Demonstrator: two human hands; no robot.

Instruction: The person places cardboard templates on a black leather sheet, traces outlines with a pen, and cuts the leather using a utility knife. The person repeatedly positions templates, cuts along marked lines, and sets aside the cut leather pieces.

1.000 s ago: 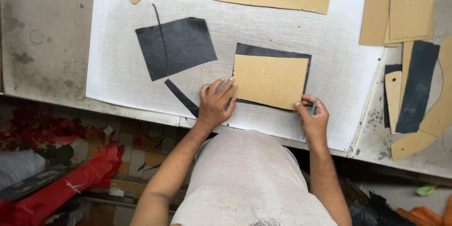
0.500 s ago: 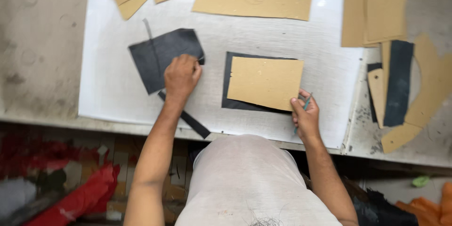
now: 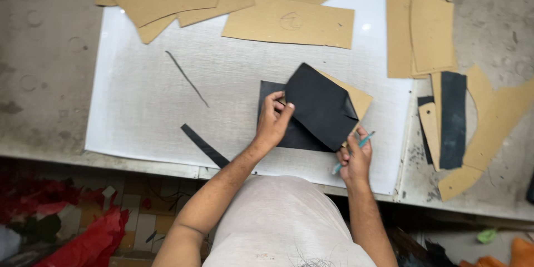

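My left hand (image 3: 273, 120) pinches the left edge of a loose black leather piece (image 3: 320, 105) and holds it tilted over a tan cardboard pattern (image 3: 356, 99). The pattern lies on another black leather sheet (image 3: 270, 92) on the white cutting board (image 3: 222, 67). My right hand (image 3: 353, 158) grips a light blue pen-like tool (image 3: 356, 150) and rests at the lower right corner of the stack, touching the black piece's lower edge.
A long black strip (image 3: 203, 146) and a thin black sliver (image 3: 186, 78) lie on the board to the left. Several tan cardboard patterns (image 3: 289, 22) spread along the far edge. More tan and black pieces (image 3: 451, 119) lie on the grey table at right.
My left hand picked up the loose black piece from the left of the board and carried it right, over the tan pattern. My right hand stayed by the stack's corner.
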